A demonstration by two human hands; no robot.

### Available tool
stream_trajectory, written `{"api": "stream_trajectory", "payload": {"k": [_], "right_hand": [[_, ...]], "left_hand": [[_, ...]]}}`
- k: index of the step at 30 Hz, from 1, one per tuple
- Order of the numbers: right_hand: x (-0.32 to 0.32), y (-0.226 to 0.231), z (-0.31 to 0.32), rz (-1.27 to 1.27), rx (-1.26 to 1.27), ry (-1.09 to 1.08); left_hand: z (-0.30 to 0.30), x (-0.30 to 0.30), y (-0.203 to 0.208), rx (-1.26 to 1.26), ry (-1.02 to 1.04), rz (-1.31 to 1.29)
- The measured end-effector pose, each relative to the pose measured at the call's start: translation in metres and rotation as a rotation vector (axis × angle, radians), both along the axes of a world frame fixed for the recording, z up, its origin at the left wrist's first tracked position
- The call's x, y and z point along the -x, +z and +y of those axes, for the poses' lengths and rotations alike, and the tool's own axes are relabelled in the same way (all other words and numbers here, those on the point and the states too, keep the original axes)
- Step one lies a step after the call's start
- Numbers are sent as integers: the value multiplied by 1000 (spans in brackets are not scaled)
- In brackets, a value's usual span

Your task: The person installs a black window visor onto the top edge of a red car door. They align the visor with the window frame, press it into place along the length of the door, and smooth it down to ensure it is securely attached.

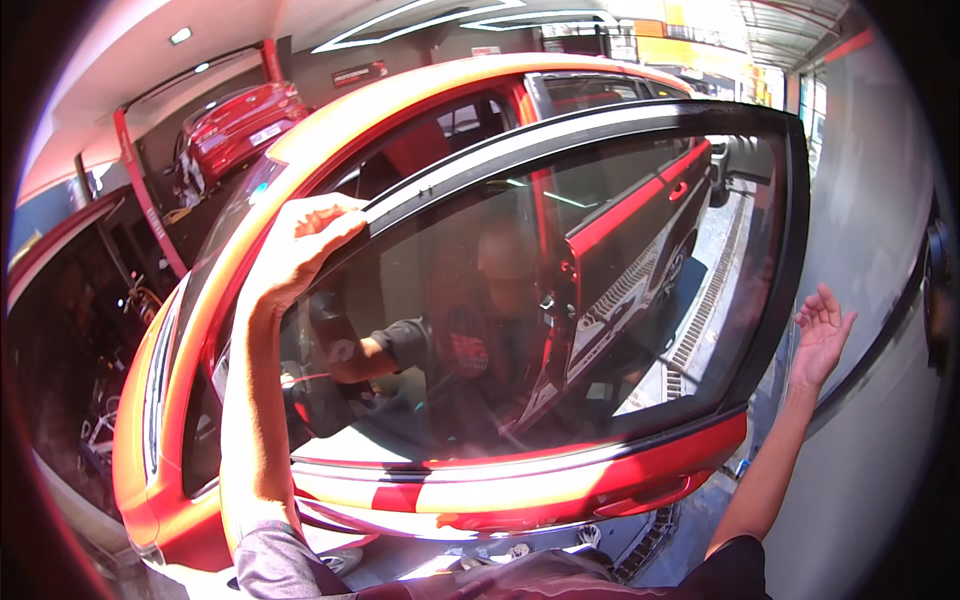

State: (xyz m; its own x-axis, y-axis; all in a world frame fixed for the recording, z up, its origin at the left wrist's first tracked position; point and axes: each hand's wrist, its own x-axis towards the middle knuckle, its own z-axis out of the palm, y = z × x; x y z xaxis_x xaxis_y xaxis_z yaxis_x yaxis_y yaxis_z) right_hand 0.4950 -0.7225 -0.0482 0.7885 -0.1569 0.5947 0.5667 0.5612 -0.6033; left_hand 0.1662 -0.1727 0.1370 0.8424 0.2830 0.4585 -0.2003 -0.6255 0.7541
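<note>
"Along the upper-left slope of the window frame (600,124), what is the left hand (310,245) doing?"

"Touching it; the fingers bend toward the dark rim near that corner, though whether they pinch it or merely rest on it I cannot tell."

"And the right hand (822,335)?"

"Raised and empty beyond the frame's right edge; its fingers are loosely spread, slightly curled, with a gap between them and the rim."

"Where does the car door (560,490) lie, then?"

"Directly in front of the person, between the two hands; it appears swung out from the red car (400,92), whose roof curves behind it; the frame stands over the red lower panel, and the tinted glass (480,400) fills it, with a reflection of a person."

"Which way does its length run?"

"Across the view, left to right; the top edge climbs from the left hand toward the upper-right corner, then the frame's end drops steeply beside the right hand; so the frame lies to the right of the left fingers and to the left of the right ones."

"Which hand is nearer?"

"The left, since it is in contact; the right is nearer the door handle (655,497), which sits low by the panel's right end, but does not touch it."
</note>
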Motion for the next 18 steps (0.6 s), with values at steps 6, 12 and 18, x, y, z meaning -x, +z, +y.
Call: {"api": "stream_trajectory", "payload": {"k": [6, 12, 18], "right_hand": [[-64, -48, 36, 275, 114, -244], [-60, -48, 34, 339, 97, 15], [-51, -46, 28, 351, 127, 146]], "left_hand": [[9, -8, -15, -29, 150, -89], [16, 6, -10, 12, -33, -116], [15, 7, -1, 99, -36, 5]]}}
